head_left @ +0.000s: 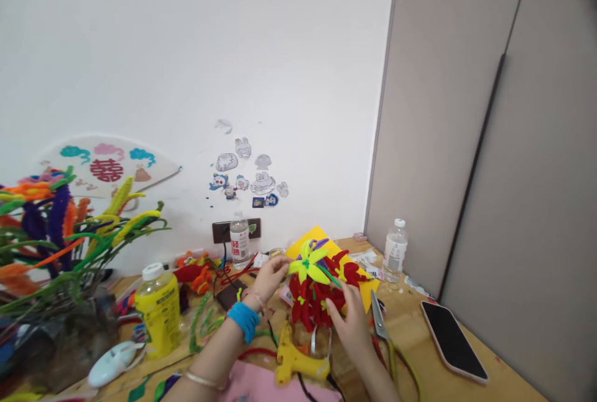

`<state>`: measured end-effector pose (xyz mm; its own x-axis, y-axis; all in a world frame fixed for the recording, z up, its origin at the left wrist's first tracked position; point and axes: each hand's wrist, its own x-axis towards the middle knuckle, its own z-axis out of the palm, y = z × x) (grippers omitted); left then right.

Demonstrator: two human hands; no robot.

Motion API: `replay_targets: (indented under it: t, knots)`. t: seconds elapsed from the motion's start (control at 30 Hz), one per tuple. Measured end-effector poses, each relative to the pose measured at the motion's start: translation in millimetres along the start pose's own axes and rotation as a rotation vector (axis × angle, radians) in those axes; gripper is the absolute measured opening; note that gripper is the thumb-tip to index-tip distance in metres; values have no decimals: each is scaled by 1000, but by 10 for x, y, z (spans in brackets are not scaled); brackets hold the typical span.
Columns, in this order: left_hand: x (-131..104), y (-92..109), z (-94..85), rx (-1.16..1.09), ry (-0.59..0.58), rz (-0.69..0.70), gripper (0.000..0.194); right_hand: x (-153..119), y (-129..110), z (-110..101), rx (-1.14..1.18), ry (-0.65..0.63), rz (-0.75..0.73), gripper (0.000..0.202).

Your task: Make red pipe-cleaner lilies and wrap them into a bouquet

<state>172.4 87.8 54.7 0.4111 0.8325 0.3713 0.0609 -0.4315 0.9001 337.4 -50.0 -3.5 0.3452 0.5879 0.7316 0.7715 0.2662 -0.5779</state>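
A yellow-green pipe-cleaner flower [310, 263] with a green centre is between my hands, above a cluster of red flowers [305, 305]. My left hand [273, 274] pinches a petal of the yellow flower at its left side. My right hand [347, 308] is at the right of the flowers, thumb and forefinger spread, with the forefinger near the green stem; whether it grips the stem is too small to tell. Yellow sheet [321, 234] lies behind the flowers. Below them is a yellow glue gun [298, 358].
Scissors [379, 318] and a phone [453, 341] lie at the right, near a clear bottle [395, 249]. Another bottle [239, 241] stands by the wall. At the left are a yellow bottle [157, 312], a white mouse [112, 363] and a vase of pipe-cleaner flowers [69, 333].
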Motion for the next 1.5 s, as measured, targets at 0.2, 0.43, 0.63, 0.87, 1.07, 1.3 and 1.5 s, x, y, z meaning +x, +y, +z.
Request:
replay_targets:
  t: [0.2, 0.43, 0.63, 0.87, 1.07, 1.3, 1.5]
  knots:
    - [-66, -8, -20, -101, 5, -94, 43, -38, -59, -28, 59, -20, 13, 22]
    - [-47, -29, 60, -199, -82, -129, 46, -41, -63, -23, 88, -7, 2, 24]
    - [-66, -30, 95, -232, -70, -129, 44, -54, -49, -14, 83, -31, 10, 20]
    - [-75, -55, 101, -280, -124, -112, 44, -53, -59, -15, 62, -9, -14, 26]
    - [-99, -70, 73, -333, -145, -160, 39, -55, -39, 6, 58, 2, -16, 23]
    - [-66, -94, 70, -354, -163, -147, 39, -64, -16, 22, 54, 2, -22, 22]
    - [-36, -123, 55, -313, -181, -112, 37, -75, 21, 48, 44, -11, -27, 19]
